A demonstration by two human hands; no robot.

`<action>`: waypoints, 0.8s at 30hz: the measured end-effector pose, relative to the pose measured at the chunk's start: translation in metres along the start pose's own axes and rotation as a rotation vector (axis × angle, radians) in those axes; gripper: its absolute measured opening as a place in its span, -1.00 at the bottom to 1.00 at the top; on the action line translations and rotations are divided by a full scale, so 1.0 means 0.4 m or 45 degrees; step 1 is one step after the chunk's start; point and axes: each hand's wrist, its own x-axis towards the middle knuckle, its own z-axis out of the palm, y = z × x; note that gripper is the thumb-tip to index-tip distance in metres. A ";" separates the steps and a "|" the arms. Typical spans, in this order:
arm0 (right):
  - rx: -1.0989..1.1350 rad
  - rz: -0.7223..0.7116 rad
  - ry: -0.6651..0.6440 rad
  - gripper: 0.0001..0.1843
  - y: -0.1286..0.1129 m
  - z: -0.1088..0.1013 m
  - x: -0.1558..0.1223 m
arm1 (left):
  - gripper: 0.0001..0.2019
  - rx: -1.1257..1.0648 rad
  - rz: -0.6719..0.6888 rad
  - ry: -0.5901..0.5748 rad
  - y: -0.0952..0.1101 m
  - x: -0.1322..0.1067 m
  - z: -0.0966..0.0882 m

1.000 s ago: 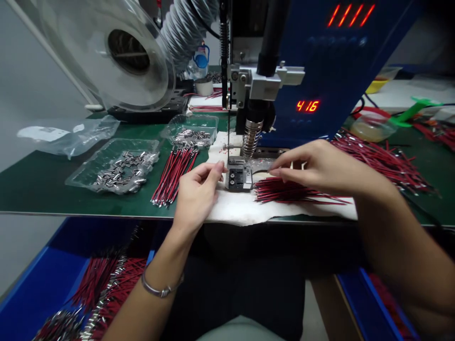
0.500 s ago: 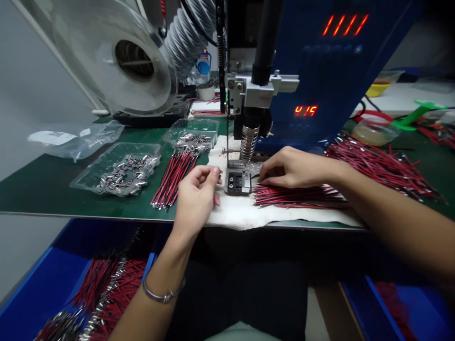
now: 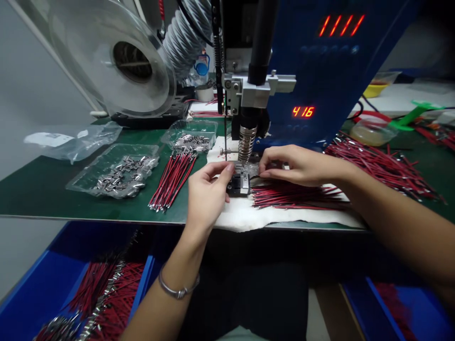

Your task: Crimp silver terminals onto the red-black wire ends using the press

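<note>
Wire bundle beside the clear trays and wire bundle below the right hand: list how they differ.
The left bundle lies on the green tabletop; the right bundle lies on the white cloth. The left bundle runs steeply toward the table's front edge, while the right bundle stretches sideways, roughly along that edge. Both are made of thin red and black wires.

Blue machine (image 3: 309, 71), upper right of frame: top red lights (image 3: 341, 25) show four slanted lines, like 1111. Lower red lights (image 3: 303, 112) say 416. White label (image 3: 48, 139) on clear bag (image 3: 94, 137), far left: too small to read.
</note>
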 end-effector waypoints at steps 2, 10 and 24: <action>0.092 0.048 0.044 -0.81 -0.004 0.004 -0.001 | -0.77 0.025 0.000 0.009 -0.009 -0.001 0.003; 0.186 -0.013 0.232 -0.82 -0.032 0.043 0.013 | -0.78 -0.030 0.046 -0.009 -0.007 0.005 0.009; 0.047 0.023 0.440 -0.80 -0.054 0.063 0.016 | -0.77 0.060 0.005 0.025 -0.012 -0.010 0.012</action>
